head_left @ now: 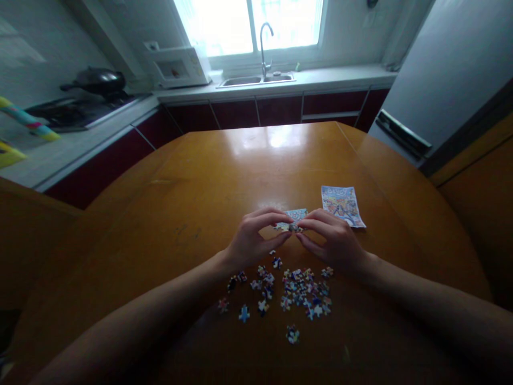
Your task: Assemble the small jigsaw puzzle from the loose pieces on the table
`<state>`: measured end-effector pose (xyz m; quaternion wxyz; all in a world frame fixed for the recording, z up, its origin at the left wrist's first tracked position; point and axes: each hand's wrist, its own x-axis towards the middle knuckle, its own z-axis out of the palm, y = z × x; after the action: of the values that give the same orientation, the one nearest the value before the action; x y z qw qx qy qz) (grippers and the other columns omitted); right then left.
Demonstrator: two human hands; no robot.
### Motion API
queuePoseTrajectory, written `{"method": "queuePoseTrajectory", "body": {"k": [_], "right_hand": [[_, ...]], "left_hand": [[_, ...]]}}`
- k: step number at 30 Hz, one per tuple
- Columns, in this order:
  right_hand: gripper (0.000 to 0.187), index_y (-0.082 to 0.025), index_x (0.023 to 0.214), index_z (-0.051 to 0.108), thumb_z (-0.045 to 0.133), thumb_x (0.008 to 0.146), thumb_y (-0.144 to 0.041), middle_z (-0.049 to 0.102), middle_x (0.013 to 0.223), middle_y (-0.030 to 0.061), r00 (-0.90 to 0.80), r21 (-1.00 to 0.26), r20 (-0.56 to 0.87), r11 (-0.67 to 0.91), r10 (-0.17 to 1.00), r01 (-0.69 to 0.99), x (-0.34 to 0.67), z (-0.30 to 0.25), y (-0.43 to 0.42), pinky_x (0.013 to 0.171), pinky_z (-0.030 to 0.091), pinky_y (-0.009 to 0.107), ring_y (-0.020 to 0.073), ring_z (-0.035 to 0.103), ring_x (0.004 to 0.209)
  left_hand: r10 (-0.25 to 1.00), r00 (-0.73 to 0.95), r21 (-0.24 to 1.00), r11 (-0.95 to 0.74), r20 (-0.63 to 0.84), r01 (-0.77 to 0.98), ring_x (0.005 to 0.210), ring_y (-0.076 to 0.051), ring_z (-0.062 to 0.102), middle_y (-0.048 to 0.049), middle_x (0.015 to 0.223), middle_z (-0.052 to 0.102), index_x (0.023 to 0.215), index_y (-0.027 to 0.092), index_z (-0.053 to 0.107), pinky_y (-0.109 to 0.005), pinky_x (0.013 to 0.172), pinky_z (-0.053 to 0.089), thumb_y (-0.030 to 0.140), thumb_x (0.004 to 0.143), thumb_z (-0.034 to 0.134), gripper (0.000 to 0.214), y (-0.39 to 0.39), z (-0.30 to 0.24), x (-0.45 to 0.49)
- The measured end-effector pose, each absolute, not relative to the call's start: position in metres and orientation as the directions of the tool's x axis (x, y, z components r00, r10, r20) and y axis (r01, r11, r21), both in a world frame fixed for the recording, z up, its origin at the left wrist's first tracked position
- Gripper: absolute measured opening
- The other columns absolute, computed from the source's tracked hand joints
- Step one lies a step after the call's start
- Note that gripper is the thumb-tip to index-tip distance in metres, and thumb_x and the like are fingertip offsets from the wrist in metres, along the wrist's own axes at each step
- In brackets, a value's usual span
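My left hand (258, 235) and my right hand (331, 235) meet over the wooden table, thumbs and fingertips pinched on small jigsaw puzzle pieces (294, 228) between them. Whether each hand grips its own piece or both share a joined pair, I cannot tell. Just behind the fingers lies a partly joined puzzle section (297, 214), light blue along its top and partly hidden by my hands. Nearer to me, a loose heap of puzzle pieces (302, 289) is spread out. A single blue piece (244, 313) rests to the left of the heap.
A printed picture sheet (342, 206) lies beyond my right hand on the wooden table (192, 198). Past the table's far edge are a sink (240, 81) with a tap, a white microwave (180, 67), a stove with a dark pan (100, 80), and a fridge (452, 69) at right.
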<state>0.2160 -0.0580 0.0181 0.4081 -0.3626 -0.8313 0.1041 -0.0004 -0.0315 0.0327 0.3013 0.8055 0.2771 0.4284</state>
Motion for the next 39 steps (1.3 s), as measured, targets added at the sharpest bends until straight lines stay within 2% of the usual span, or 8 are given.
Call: {"method": "queuePoseTrajectory", "body": {"k": [3,6,10,13,17,25,31,39], "right_hand": [[0.012,-0.019,0.100,0.067,0.060,0.091,-0.023,0.067,0.090,0.0076,-0.407,-0.462,0.599,0.712,0.690,0.528,0.218,0.017,-0.056,0.072,0.052,0.036,0.0206,0.061,0.084],[0.012,-0.018,0.099,0.067,0.059,0.091,-0.022,0.067,0.090,0.0081,-0.427,-0.469,0.581,0.714,0.693,0.521,0.216,0.016,-0.056,0.073,0.052,0.036,0.0205,0.060,0.084],[0.015,-0.016,0.102,0.067,0.061,0.091,-0.025,0.067,0.092,0.0087,-0.441,-0.483,0.549,0.700,0.710,0.526,0.215,0.017,-0.055,0.078,0.051,0.037,0.0220,0.058,0.090],[0.022,-0.014,0.106,0.067,0.062,0.091,-0.030,0.066,0.097,0.0104,-0.388,-0.488,0.536,0.650,0.750,0.583,0.219,0.018,-0.051,0.083,0.049,0.040,0.0239,0.056,0.095],[0.015,-0.017,0.089,0.070,0.058,0.092,-0.025,0.065,0.094,0.0099,-0.335,-0.503,0.500,0.582,0.799,0.639,0.227,0.017,-0.044,0.084,0.048,0.041,0.0235,0.056,0.093],[0.018,-0.018,0.082,0.069,0.055,0.092,-0.022,0.065,0.093,0.0103,-0.343,-0.522,0.469,0.569,0.814,0.636,0.228,0.016,-0.044,0.084,0.048,0.042,0.0240,0.055,0.093],[0.017,-0.020,0.082,0.070,0.055,0.090,-0.020,0.065,0.093,0.0103,-0.337,-0.535,0.468,0.565,0.817,0.627,0.227,0.014,-0.044,0.082,0.049,0.044,0.0247,0.055,0.092],[0.014,-0.020,0.087,0.071,0.057,0.088,-0.016,0.063,0.098,0.0101,-0.421,-0.511,0.433,0.602,0.797,0.613,0.221,0.010,-0.047,0.087,0.049,0.043,0.0245,0.054,0.097]], "left_hand": [[0.553,0.544,0.533,-0.818,0.630,0.215,0.090,-0.014,0.064,-0.0037,0.095,0.073,0.097,0.020,0.070,-0.031,0.081,0.055,0.015,0.082,0.072,0.016,-0.024,0.033,-0.006],[0.486,0.597,0.436,-0.867,0.638,0.240,0.087,-0.014,0.061,-0.0017,0.092,0.073,0.093,0.021,0.070,-0.031,0.079,0.053,0.015,0.082,0.072,0.013,-0.020,0.031,-0.007],[0.476,0.618,0.383,-0.878,0.626,0.289,0.083,-0.015,0.059,-0.0010,0.089,0.073,0.089,0.022,0.070,-0.031,0.078,0.050,0.017,0.082,0.071,0.009,-0.018,0.027,-0.009],[0.486,0.636,0.364,-0.873,0.599,0.324,0.083,-0.015,0.058,-0.0008,0.089,0.073,0.090,0.024,0.071,-0.032,0.080,0.049,0.020,0.082,0.070,0.008,-0.013,0.022,-0.014],[0.460,0.715,0.302,-0.887,0.526,0.349,0.083,-0.016,0.057,0.0006,0.089,0.074,0.089,0.027,0.072,-0.034,0.081,0.046,0.023,0.084,0.069,0.007,0.003,0.016,-0.028],[0.409,0.829,0.340,-0.896,0.381,0.286,0.085,-0.015,0.059,-0.0007,0.092,0.073,0.090,0.028,0.072,-0.031,0.082,0.047,0.027,0.085,0.066,0.007,0.020,0.012,-0.040],[0.422,0.835,0.350,-0.887,0.351,0.301,0.087,-0.016,0.060,-0.0013,0.092,0.072,0.092,0.028,0.072,-0.032,0.085,0.047,0.026,0.085,0.065,0.010,0.020,0.011,-0.040],[0.419,0.852,0.358,-0.883,0.314,0.303,0.088,-0.017,0.058,-0.0016,0.095,0.070,0.097,0.029,0.072,-0.033,0.086,0.048,0.025,0.087,0.063,0.015,0.020,0.010,-0.040]]}}
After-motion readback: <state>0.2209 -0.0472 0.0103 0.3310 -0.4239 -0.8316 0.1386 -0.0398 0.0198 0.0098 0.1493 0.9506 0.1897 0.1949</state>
